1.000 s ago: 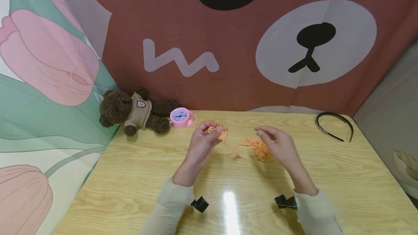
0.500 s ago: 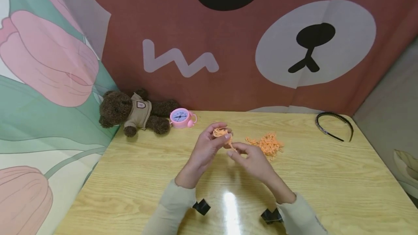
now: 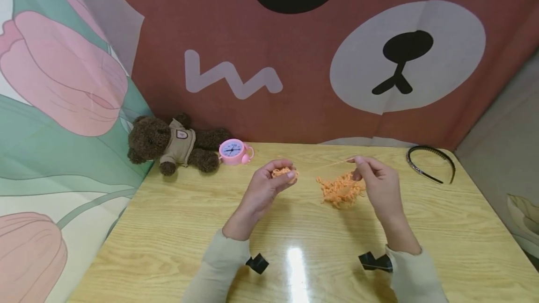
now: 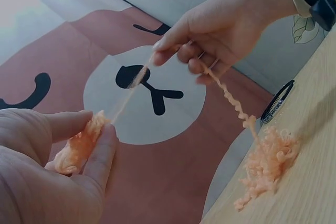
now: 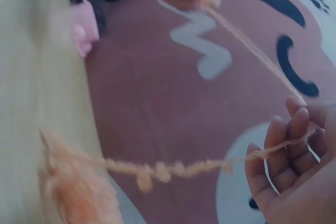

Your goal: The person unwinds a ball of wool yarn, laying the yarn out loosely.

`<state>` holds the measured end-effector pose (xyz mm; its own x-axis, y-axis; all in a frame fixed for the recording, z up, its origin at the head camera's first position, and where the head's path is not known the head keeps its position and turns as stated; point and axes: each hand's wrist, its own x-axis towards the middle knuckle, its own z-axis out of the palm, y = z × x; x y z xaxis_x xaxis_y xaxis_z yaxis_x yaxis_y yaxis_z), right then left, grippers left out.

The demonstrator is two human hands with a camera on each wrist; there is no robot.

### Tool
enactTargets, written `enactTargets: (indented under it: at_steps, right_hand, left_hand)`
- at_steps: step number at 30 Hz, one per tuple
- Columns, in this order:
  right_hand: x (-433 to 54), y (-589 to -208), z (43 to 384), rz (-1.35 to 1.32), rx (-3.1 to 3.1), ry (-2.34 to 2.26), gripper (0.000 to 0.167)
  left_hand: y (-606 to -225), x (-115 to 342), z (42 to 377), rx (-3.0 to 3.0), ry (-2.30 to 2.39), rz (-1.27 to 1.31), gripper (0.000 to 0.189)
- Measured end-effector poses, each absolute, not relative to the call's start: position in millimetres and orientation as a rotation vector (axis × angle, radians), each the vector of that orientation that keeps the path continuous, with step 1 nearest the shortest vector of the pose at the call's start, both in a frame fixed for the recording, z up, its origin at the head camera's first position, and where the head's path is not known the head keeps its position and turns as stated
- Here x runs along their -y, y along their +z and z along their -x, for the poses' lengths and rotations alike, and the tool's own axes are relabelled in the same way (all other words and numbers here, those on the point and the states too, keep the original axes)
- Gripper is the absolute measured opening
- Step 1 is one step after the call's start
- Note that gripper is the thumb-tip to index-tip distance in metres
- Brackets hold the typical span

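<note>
Between the thumb and fingers of my left hand (image 3: 262, 190) is a small wound bundle of orange yarn (image 4: 79, 148). My right hand (image 3: 381, 191), raised to the right, pinches a strand of the yarn (image 5: 252, 48) between thumb and fingertips. That strand runs taut from the bundle across to the right hand. From the right fingers a crinkled length (image 4: 231, 100) hangs down to a loose, curly pile of orange yarn (image 3: 338, 191) on the table.
A brown teddy bear (image 3: 178, 146) in a beige shirt lies at the table's back left, beside a pink alarm clock (image 3: 232, 151). A black headband (image 3: 431, 163) lies at the back right. Behind the wooden table (image 3: 177, 228) hangs a printed cloth (image 3: 303, 60).
The right hand moved in to the left hand's yarn bundle, then drew back out to the right and up with the strand. The left hand stays nearly in place, holding the bundle.
</note>
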<state>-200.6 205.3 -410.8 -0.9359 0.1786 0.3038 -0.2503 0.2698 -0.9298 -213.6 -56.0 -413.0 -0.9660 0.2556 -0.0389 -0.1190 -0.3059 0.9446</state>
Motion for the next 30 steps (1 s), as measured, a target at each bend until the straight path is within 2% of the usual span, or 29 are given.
enactTargets:
  at_steps: [14, 22, 30]
  right_hand:
    - [-284, -405, 207, 0.308, 1.427, 2.169, 0.034]
    - [-325, -413, 205, 0.484, 1.183, 2.133, 0.026]
    - [-354, -419, 199, 0.657, 1.129, 2.009, 0.024]
  left_hand:
    - [-413, 62, 217, -1.647, 2.474, -0.108, 0.025]
    - [-410, 66, 220, -1.581, 2.541, -0.070, 0.036]
    - [-410, 70, 224, -1.561, 2.611, -0.050, 0.026]
